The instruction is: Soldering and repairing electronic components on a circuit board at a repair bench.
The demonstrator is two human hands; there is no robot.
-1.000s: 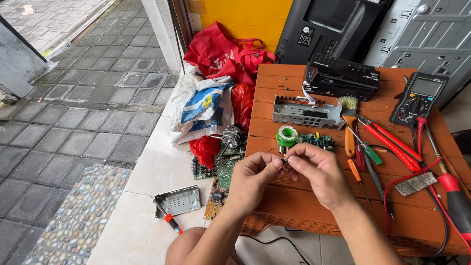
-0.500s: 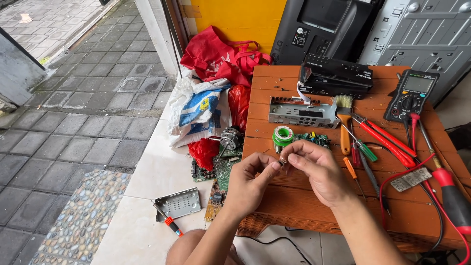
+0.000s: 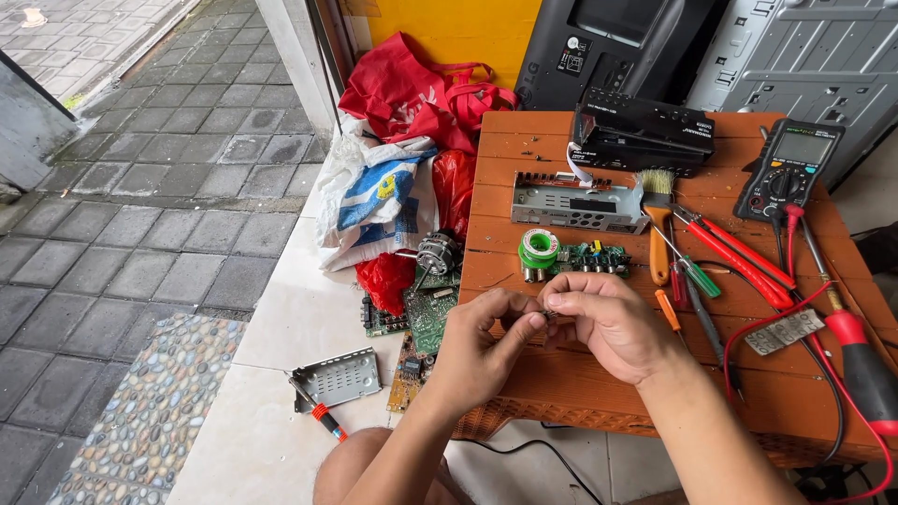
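Observation:
My left hand [image 3: 482,341] and my right hand [image 3: 608,323] meet over the front of an orange-brown plastic table [image 3: 561,374]. Both pinch one tiny dark part [image 3: 547,316] between thumb and fingertips; it is too small to identify. Just beyond the hands lie a green spool of solder [image 3: 540,248] and a small green circuit board [image 3: 585,258]. A grey metal panel [image 3: 575,201] lies further back.
Right of my hands lie a brush [image 3: 658,220], screwdrivers [image 3: 697,276], red-handled pliers [image 3: 734,252], a multimeter [image 3: 789,168] with red leads and a red tool [image 3: 865,365]. A black box [image 3: 645,131] sits at the back. Circuit boards [image 3: 421,313], bags and a metal cover [image 3: 337,379] lie on the floor left.
My hands stay together on the small part, with only slight finger movement. The view has shifted a little.

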